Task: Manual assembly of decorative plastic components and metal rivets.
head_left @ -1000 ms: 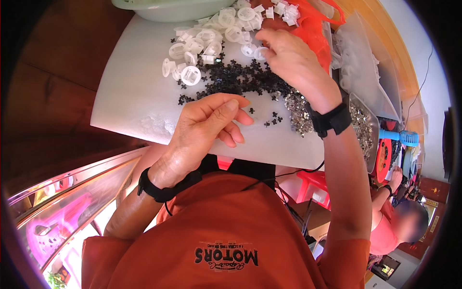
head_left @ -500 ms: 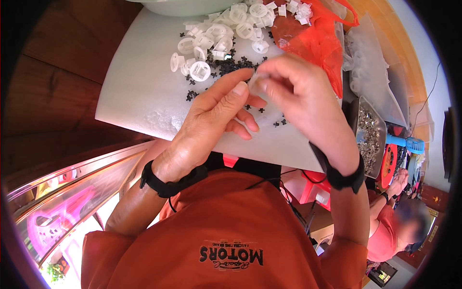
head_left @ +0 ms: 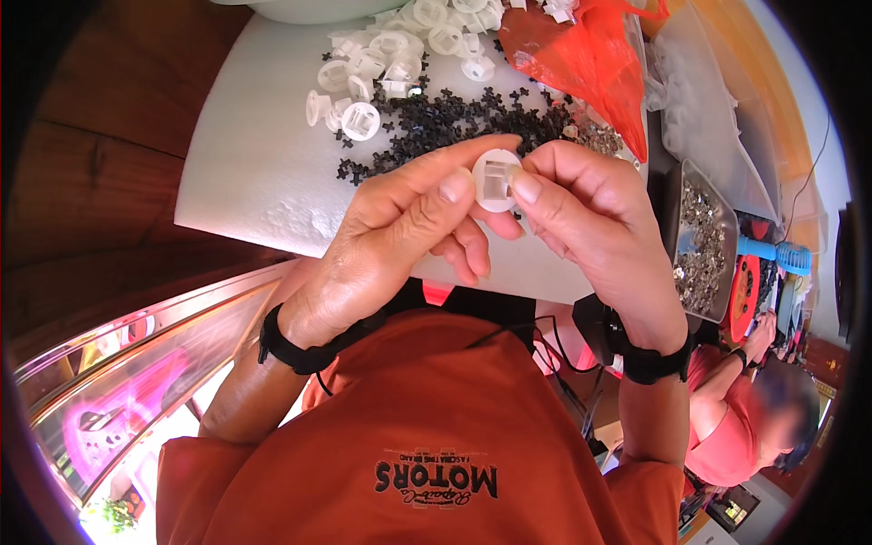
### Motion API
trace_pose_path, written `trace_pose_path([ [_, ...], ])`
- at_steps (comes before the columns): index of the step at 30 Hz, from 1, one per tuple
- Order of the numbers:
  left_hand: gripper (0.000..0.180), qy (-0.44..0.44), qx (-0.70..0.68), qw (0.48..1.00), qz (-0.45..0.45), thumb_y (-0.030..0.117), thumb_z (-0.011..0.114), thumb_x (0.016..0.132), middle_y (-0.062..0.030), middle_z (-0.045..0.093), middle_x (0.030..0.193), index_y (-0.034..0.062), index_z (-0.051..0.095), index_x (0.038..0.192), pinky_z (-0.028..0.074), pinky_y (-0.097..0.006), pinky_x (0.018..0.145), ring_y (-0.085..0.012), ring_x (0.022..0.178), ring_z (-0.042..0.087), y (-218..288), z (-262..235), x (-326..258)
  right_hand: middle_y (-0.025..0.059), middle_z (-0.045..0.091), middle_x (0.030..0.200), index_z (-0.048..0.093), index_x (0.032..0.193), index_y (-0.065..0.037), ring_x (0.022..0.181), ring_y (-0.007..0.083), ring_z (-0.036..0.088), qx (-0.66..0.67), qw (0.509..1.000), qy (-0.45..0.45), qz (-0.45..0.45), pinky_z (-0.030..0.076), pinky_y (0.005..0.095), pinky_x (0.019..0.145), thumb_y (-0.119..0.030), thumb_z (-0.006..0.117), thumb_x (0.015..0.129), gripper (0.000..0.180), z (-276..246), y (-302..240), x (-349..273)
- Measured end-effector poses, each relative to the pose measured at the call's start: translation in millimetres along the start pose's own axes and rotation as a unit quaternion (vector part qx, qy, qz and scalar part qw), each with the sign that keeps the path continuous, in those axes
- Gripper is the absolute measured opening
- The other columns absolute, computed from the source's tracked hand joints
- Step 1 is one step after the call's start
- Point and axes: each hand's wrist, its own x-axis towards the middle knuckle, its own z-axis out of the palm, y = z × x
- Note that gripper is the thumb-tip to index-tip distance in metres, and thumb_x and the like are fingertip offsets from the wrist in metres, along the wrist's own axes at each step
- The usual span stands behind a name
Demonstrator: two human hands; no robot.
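Observation:
Between both hands is a round white plastic part (head_left: pixel 496 193) with a rectangular recess in its middle. My left hand (head_left: pixel 422 204) pinches its left edge between thumb and fingers. The thumb and fingers of my right hand (head_left: pixel 581 200) close on its right side. Just beyond my fingers lies a spread pile of small black cross-shaped pieces (head_left: pixel 436 121). Several more white round parts (head_left: pixel 361 121) are heaped at the far left of that pile. Small shiny metal pieces (head_left: pixel 595 138) lie past my right hand.
A red plastic bag (head_left: pixel 581 68) rests at the far right of the white tabletop (head_left: pixel 245 173). Beside it, a metal tray (head_left: pixel 704 245) holds many small metal pieces. A pale bowl (head_left: pixel 318 7) stands at the far edge. Another person (head_left: pixel 736 409) sits at the right, near a blue fan (head_left: pixel 790 258).
My right hand has shifted right and turned, uncovering the white part between my hands. The black pieces and metal pieces behind the hands now show more. The view has shifted slightly.

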Motion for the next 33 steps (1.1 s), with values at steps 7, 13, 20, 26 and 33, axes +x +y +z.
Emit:
trace_pose_path([
  [7, 0.042, 0.025, 0.032, 0.998, -0.042, 0.028, 0.048, 0.097, -0.0126, 0.064, 0.094, -0.0011, 0.048, 0.128, 0.050, -0.024, 0.058, -0.0116, 0.065, 0.059, 5, 8, 4, -0.0088, 0.041, 0.060, 0.059, 0.085, -0.005, 0.054, -0.0003, 0.034, -0.049, 0.999, 0.001, -0.019, 0.025, 0.0180, 0.046, -0.023, 0.056, 0.094, 0.020, -9, 5, -7],
  [13, 0.045, 0.044, 0.033, 0.998, -0.013, 0.022, 0.054, 0.093, -0.0150, 0.064, 0.096, -0.0005, 0.045, 0.132, 0.048, -0.023, 0.052, -0.0107, 0.060, 0.056, 2, 12, 5, -0.0079, 0.044, 0.064, 0.060, 0.091, -0.005, 0.057, 0.0003, 0.036, -0.112, 0.986, 0.104, -0.064, 0.028, 0.0178, 0.050, -0.020, 0.054, 0.095, 0.017, -31, 4, -18],
  [20, 0.040, 0.089, -0.037, 0.995, -0.035, 0.024, 0.047, 0.097, -0.0142, 0.064, 0.095, -0.0049, 0.050, 0.124, 0.046, -0.021, 0.050, -0.0090, 0.059, 0.055, -6, 11, 8, 0.0029, 0.047, 0.082, 0.059, 0.093, -0.004, 0.069, 0.0104, 0.049, -0.406, 0.908, 0.089, -0.051, 0.039, 0.0247, 0.060, 0.000, 0.059, 0.083, 0.011, -60, 37, -45],
  [26, 0.037, 0.110, 0.004, 0.992, -0.059, 0.024, 0.045, 0.098, -0.0143, 0.065, 0.091, -0.0053, 0.053, 0.119, 0.043, -0.019, 0.048, -0.0085, 0.058, 0.054, -10, 11, 8, 0.0116, 0.050, 0.080, 0.056, 0.087, -0.002, 0.068, 0.0256, 0.054, -0.473, 0.872, 0.105, -0.066, 0.043, 0.0339, 0.061, -0.001, 0.060, 0.080, 0.008, -52, 56, -41],
  [33, 0.033, 0.115, 0.026, 0.990, -0.071, 0.022, 0.046, 0.098, -0.0157, 0.067, 0.093, -0.0028, 0.055, 0.118, 0.043, -0.019, 0.049, -0.0076, 0.058, 0.054, -13, 12, 7, 0.0129, 0.054, 0.084, 0.054, 0.081, -0.004, 0.071, 0.0358, 0.058, -0.563, 0.815, 0.118, -0.066, 0.046, 0.0440, 0.061, -0.008, 0.056, 0.082, 0.005, -41, 64, -33],
])
